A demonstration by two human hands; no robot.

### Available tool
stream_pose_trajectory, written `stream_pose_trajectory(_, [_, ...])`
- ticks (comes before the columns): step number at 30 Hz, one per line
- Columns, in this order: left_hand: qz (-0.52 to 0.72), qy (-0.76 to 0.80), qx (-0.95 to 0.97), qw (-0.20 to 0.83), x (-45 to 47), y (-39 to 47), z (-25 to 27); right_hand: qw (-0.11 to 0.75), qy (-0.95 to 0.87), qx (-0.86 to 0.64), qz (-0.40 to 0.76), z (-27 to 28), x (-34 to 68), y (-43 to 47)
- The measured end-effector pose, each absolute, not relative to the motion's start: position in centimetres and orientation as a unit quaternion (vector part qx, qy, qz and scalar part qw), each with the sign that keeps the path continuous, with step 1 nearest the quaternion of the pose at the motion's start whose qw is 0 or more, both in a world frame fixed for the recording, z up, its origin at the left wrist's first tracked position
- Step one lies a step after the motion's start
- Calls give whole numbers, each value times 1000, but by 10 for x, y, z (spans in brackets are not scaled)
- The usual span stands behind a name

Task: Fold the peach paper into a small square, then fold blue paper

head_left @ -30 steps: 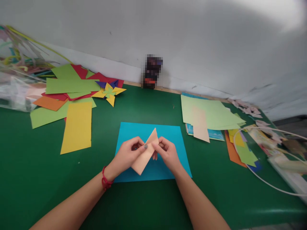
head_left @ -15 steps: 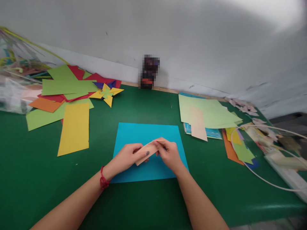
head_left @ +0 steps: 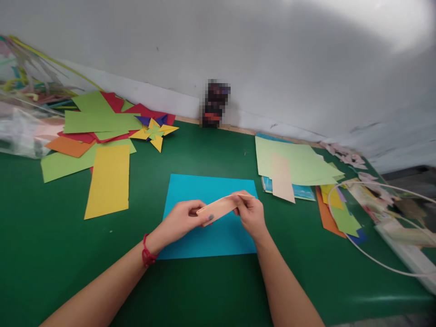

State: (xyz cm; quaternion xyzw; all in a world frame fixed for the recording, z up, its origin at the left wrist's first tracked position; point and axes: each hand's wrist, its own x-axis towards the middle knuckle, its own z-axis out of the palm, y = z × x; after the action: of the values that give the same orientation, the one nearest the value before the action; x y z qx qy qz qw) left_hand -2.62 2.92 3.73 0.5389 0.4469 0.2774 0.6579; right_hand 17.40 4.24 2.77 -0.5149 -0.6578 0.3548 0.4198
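Right, folded peach paper (head_left: 221, 210) is mid-frame, over the blue sheet (head_left: 211, 243). Left hand (head_left: 182, 221) has its lower-left end pinched, thumb on top; right hand (head_left: 250, 212) has fingers closed on the upper-right end. Green worktop (head_left: 204, 293) underneath. Yellow paper (head_left: 108, 181) at left, folded star (head_left: 155, 131) upper left, pale green sheet (head_left: 306, 159) upper right.

Peach paper strip (head_left: 220, 210), plain blue sheet (head_left: 211, 243), green tabletop (head_left: 204, 290); yellow-and-green star (head_left: 155, 132), red bracelet (head_left: 147, 255)
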Motion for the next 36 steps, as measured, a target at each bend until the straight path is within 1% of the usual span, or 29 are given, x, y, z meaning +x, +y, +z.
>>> stream_pose_trajectory(9, [341, 530, 463, 624, -20, 26, 36, 439, -651, -530, 322, 26, 172, 40])
stream_pose_trajectory(17, [391, 510, 398, 655, -25, 28, 30, 478, -622, -535, 313, 21, 167, 39])
stream_pose_trajectory(19, [391, 512, 392, 657, -25, 28, 32, 481, -622, -538, 305, 22, 166, 37])
stream_pose_trajectory(26, [404, 553, 395, 612, -20, 27, 37, 471, -630, -556, 268, 24, 164, 36])
stream_pose_trajectory(31, [420, 516, 383, 641, -20, 26, 32, 480, -614, -553, 294, 23, 164, 39])
stream_pose_trajectory(34, [395, 504, 382, 666, -23, 29, 35, 479, -611, -552, 305, 23, 166, 40])
stream_pose_trajectory(36, [380, 511, 388, 666, -24, 30, 36, 470, -613, -558, 304, 24, 165, 40])
